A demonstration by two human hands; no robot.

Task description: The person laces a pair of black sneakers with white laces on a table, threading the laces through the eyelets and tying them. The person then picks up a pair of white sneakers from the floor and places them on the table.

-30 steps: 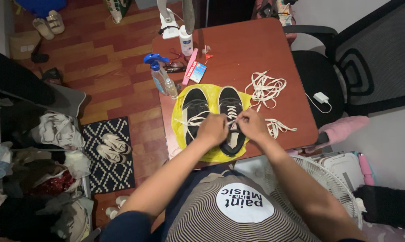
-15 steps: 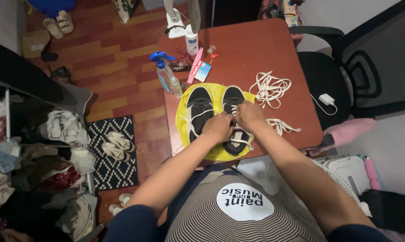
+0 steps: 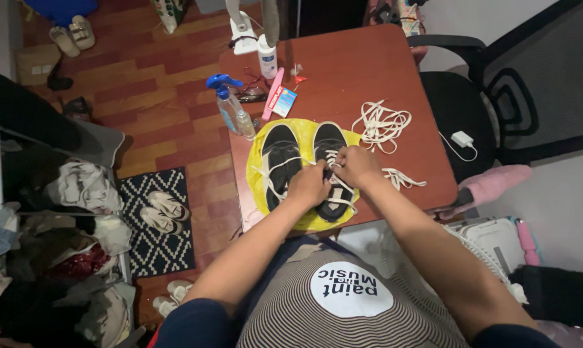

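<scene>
Wooden flooring and a patterned mat (image 3: pixel 155 222) lay beside a reddish table (image 3: pixel 362 71), with a black chair (image 3: pixel 498 96) past its far right edge. Both hands met over the right shoe (image 3: pixel 331 143), which sat with the left shoe (image 3: pixel 280 154) on a yellow bag (image 3: pixel 256 161) at the table's near edge. The left hand (image 3: pixel 309 185) was curled, fingers pressed together on a white lace (image 3: pixel 291 162) running across the shoes; the right hand (image 3: pixel 358 166) was bent at the knuckles, pinching the lace at the right shoe's eyelets. Loose laces (image 3: pixel 382 122) lay toward the right edge. A spray bottle (image 3: pixel 230 109) stood at the left edge, a pink box (image 3: pixel 282 102) behind it. The hands hid the right shoe's middle, so the exact grip was hard to make out.
</scene>
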